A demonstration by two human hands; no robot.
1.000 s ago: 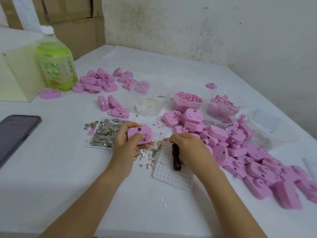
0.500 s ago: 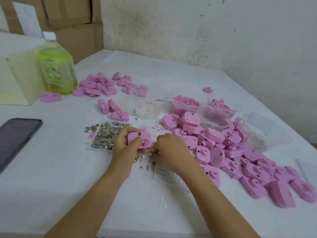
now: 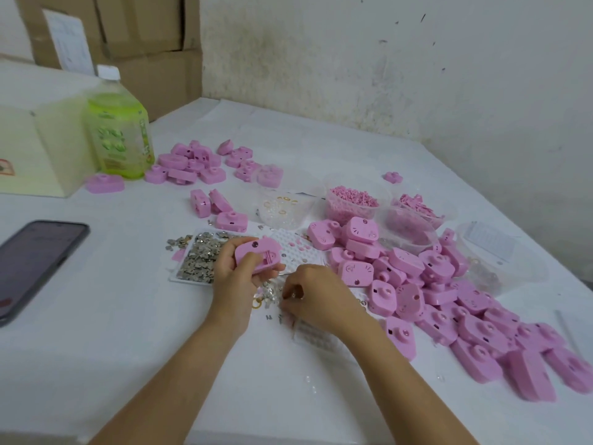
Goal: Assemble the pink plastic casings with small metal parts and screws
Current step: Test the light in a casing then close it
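I grip a casing (image 3: 256, 257) in my left hand (image 3: 234, 279) above the table while my right hand (image 3: 317, 297) curls over loose metal parts (image 3: 271, 292), its pinch hidden, so next I'd seat one part precisely.

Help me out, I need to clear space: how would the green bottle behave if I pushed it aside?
The bottle looks nearly full, so probably heavy. Upright on a broad base, it should slide if pushed low; near the cap it might tip.
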